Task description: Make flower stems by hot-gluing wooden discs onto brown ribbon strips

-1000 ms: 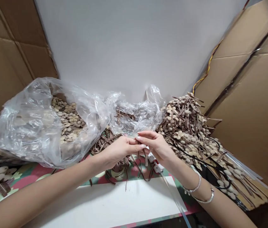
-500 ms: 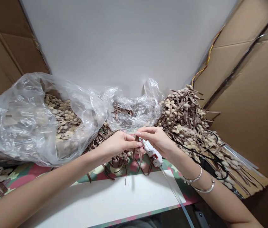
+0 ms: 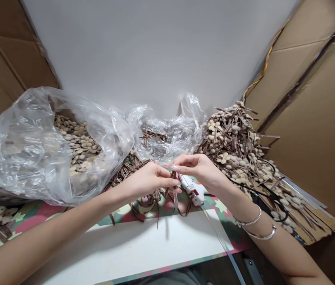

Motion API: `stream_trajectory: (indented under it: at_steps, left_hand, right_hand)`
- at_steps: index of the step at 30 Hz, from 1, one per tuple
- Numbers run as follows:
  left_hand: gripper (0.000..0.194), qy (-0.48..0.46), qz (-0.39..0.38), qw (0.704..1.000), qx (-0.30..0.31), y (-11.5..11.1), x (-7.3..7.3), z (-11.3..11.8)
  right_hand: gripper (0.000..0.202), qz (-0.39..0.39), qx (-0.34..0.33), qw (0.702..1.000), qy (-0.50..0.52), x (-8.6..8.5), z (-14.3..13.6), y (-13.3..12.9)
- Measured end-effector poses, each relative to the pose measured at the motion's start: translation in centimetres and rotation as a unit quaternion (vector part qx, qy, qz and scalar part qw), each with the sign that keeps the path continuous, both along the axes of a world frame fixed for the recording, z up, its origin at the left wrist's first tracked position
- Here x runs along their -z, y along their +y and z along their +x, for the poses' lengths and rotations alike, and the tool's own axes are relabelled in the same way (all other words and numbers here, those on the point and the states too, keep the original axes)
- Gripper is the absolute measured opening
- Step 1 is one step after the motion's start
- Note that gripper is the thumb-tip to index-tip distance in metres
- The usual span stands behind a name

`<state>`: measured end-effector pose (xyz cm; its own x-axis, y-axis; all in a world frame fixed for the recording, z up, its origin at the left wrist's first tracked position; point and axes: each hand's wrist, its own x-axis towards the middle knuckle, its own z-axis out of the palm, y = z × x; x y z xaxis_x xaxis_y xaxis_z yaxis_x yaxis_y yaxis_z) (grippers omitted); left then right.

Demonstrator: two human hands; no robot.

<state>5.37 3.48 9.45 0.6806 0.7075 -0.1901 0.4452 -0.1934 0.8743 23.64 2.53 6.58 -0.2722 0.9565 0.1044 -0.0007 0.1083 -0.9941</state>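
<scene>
Both hands are up at the middle of the table, fingertips almost together! The left hand pinches a brown ribbon between thumb and fingers, and the right hand grips the same strip near its top, thumb and forefinger drawn together. The ribbon hangs in the small gap between them, its pale-stitched tail dangling above the far edge of a white board. Exactly how the hidden fingertips lie, I cannot tell from here.

Just right of the ribbon, partly under the right hand, lies a white glue gun, a clear glue stick running from it toward the near edge. Two silvery bracelets circle the right wrist. Beyond the left hand there's a tangle of loose ribbons, and farther back, crumpled clear plastic with more strips in it.

Over on the left, a big plastic bag gapes around beige flower pieces. Across on the right, a tall heap of ribbon-tailed flowers spreads toward the near side, beside the cardboard.
</scene>
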Motion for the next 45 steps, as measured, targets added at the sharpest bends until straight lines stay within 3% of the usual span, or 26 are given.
stream_trajectory:
  at_steps: [5, 10, 12, 28, 37, 45]
  left_hand:
    - [0.027, -0.02, -0.013, 1.0, -0.014, 0.3, 0.8, 0.0]
    - [0.021, -0.106, -0.161, 0.981, -0.023, 0.5, 2.3, 0.5]
    - [0.021, -0.109, -0.18, 0.977, -0.025, 0.5, 2.4, 0.6]
    - [0.015, -0.11, -0.162, 0.98, -0.032, -0.1, 2.0, 0.9]
    - [0.019, -0.128, -0.184, 0.974, -0.028, 0.2, 2.0, 0.7]
    - [0.022, -0.125, -0.167, 0.978, -0.017, 0.1, 2.4, 0.9]
  right_hand:
    - [0.011, -0.002, 0.019, 1.0, 0.024, 0.0, -0.1, 0.2]
    - [0.014, 0.001, 0.036, 0.999, 0.013, 0.0, 0.0, 0.3]
    - [0.015, 0.007, 0.039, 0.999, 0.011, 0.0, 0.0, 0.3]
    - [0.016, 0.006, 0.079, 0.995, 0.056, 0.4, -0.1, 0.4]
    - [0.02, -0.104, -0.022, 0.993, 0.055, 0.1, 1.0, 1.1]
    - [0.018, -0.07, -0.016, 0.997, 0.025, 0.3, 0.3, 0.7]
